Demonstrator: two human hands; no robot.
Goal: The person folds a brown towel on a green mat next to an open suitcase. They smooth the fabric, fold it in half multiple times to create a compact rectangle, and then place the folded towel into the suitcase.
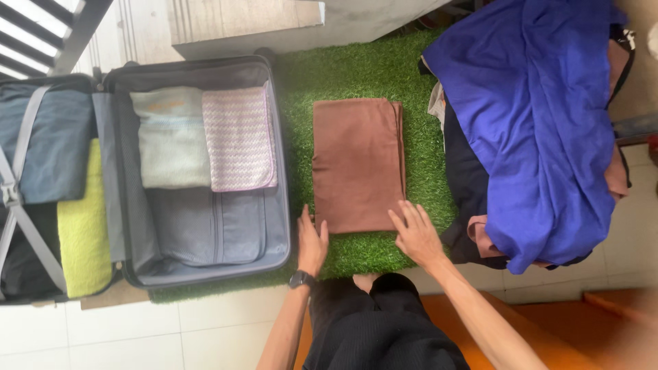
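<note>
Two hands work at the near edge of a folded brown cloth (pixel 358 163), the landmark for all that follows. Largest, to the right of the cloth, a heap of clothes (pixel 473 178) lies under a blue sheet (pixel 534 116). To the left of the cloth an open suitcase (pixel 274 236) holds a pale folded towel (pixel 171 137) and a zigzag-patterned cloth (pixel 238 137) side by side; farther left its other half holds a grey-blue garment (pixel 48 140) and a yellow-green towel (pixel 83 226) under straps. The cloth itself lies flat on green turf (pixel 363 72), squared, long edges running away from the person. The left hand (pixel 312 241), a watch (pixel 300 279) on its wrist, rests at the near left corner, fingers together and flat, gripping nothing. The right hand (pixel 417 236) rests at the near right corner, fingers slightly spread, also gripping nothing. To handle the fold well, both palms likely need to slide under together, keeping the layers level so none slips.
</note>
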